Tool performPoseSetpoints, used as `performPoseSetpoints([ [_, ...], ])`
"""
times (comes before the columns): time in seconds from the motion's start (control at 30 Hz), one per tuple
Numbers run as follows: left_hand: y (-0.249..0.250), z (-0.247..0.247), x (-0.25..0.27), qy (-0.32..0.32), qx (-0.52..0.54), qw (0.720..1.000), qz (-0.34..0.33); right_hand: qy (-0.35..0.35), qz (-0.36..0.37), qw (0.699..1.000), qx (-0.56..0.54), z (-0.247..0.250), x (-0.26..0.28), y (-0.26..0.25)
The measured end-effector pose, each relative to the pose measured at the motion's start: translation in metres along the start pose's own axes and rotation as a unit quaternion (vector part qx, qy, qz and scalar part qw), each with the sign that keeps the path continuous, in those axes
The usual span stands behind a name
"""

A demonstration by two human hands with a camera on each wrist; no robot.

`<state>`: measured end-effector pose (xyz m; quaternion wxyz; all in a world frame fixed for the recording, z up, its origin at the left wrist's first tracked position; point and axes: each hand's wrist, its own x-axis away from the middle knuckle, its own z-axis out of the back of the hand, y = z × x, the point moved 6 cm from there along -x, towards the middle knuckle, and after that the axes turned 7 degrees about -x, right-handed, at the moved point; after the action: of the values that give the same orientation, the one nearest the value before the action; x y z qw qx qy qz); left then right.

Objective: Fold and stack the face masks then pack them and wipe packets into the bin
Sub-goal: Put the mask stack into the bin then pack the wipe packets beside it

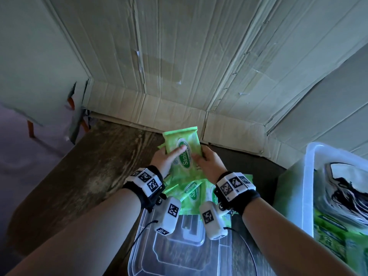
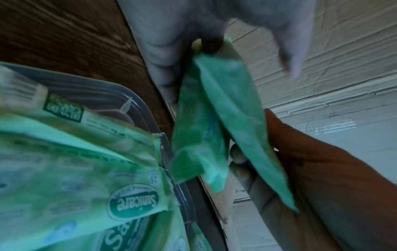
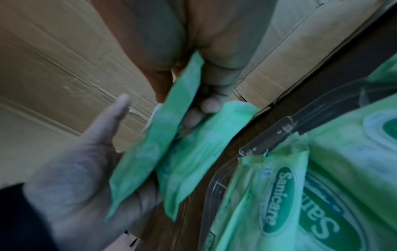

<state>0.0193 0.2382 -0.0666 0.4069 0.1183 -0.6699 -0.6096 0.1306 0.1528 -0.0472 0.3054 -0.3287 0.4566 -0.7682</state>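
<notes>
Head view: we hold 1 green wipe packet (image 1: 182, 151) face up between both hands, above the table (image 1: 83, 166). Left hand (image 1: 165, 159) grips the left edge, thumb flat across the label; right hand (image 1: 209, 162) grips the right edge. Probably squaring it before the carry. More packets (image 1: 192, 193) lie loose below, partly on the clear lid (image 1: 179, 253). The bin (image 1: 310, 186) stands well right, already holding dark masks (image 1: 342, 188) and packets, so we judge masks done, packets partly packed.

Left wrist: fingers (image 2: 165, 68) curl under, thumb on top. At least 2 packets look stacked in the grip; blur blocks a count.

Right wrist: fingers (image 3: 206, 103) sit between 2 packets, so we likely hold 2. Lid edge and loose packets lie beside.

Next: move right, drop flat in the bin. Risk: the slick lower packet slips.
</notes>
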Motion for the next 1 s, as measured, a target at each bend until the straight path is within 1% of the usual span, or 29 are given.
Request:
performPoseSetpoints([
  [0.03,-0.001,0.001,0.0,0.012,-0.005,1.0,-0.007,0.008,-0.002,1.0,0.03,-0.002,-0.002,0.004],
  [0.07,-0.002,0.006,0.0,0.037,0.0,0.999,-0.012,0.022,-0.007,0.999,0.045,-0.001,-0.003,0.006],
  [0.13,-0.01,0.023,-0.002,0.081,-0.031,0.996,0.008,0.042,-0.009,0.995,0.095,0.001,-0.005,0.013],
  [0.17,-0.016,0.031,-0.005,0.087,-0.044,0.995,0.016,0.016,-0.008,0.989,0.15,-0.002,-0.004,0.016],
  [0.2,-0.018,0.038,-0.006,0.088,-0.042,0.995,0.013,-0.043,-0.004,0.975,0.218,-0.012,-0.001,0.019],
  [0.23,-0.018,0.046,-0.005,0.093,-0.032,0.995,0.003,-0.117,0.008,0.949,0.294,-0.026,0.003,0.026],
  [0.27,-0.02,0.055,-0.004,0.111,-0.031,0.993,-0.007,-0.188,0.024,0.91,0.369,-0.039,0.009,0.032],
  [0.3,-0.02,0.063,-0.003,0.128,-0.048,0.991,-0.013,-0.24,0.042,0.867,0.434,-0.05,0.014,0.04],
  [0.33,-0.018,0.068,-0.001,0.132,-0.07,0.989,-0.017,-0.271,0.055,0.832,0.481,-0.058,0.017,0.046],
  [0.37,-0.017,0.073,-0.001,0.139,-0.086,0.986,-0.023,-0.286,0.056,0.811,0.507,-0.062,0.019,0.051],
  [0.47,-0.017,0.082,-0.001,0.145,-0.115,0.982,-0.048,-0.298,0.044,0.79,0.534,-0.07,0.017,0.057],
  [0.53,-0.022,0.085,-0.004,0.141,-0.121,0.981,-0.051,-0.296,0.054,0.783,0.545,-0.076,0.014,0.057],
  [0.67,-0.027,0.086,-0.011,0.14,-0.098,0.983,-0.069,-0.277,0.079,0.771,0.569,-0.084,0.012,0.046],
  [0.7,-0.026,0.086,-0.012,0.14,-0.091,0.983,-0.07,-0.268,0.091,0.772,0.569,-0.085,0.011,0.044],
  [0.73,-0.026,0.085,-0.012,0.141,-0.084,0.984,-0.07,-0.256,0.102,0.782,0.559,-0.084,0.01,0.041],
  [0.77,-0.024,0.085,-0.012,0.144,-0.077,0.984,-0.073,-0.243,0.112,0.801,0.536,-0.082,0.009,0.038],
  [0.83,-0.023,0.087,-0.012,0.151,-0.07,0.983,-0.079,-0.218,0.122,0.862,0.442,-0.073,0.01,0.029],
  [0.9,-0.019,0.09,-0.009,0.155,-0.076,0.982,-0.081,-0.157,0.114,0.931,0.31,-0.052,0.011,0.018],
  [0.93,-0.017,0.089,-0.008,0.148,-0.072,0.983,-0.082,-0.12,0.096,0.956,0.249,-0.038,0.012,0.015],
  [1.0,-0.014,0.085,-0.006,0.127,-0.07,0.985,-0.09,-0.057,0.049,0.989,0.13,-0.01,0.018,0.01],
])
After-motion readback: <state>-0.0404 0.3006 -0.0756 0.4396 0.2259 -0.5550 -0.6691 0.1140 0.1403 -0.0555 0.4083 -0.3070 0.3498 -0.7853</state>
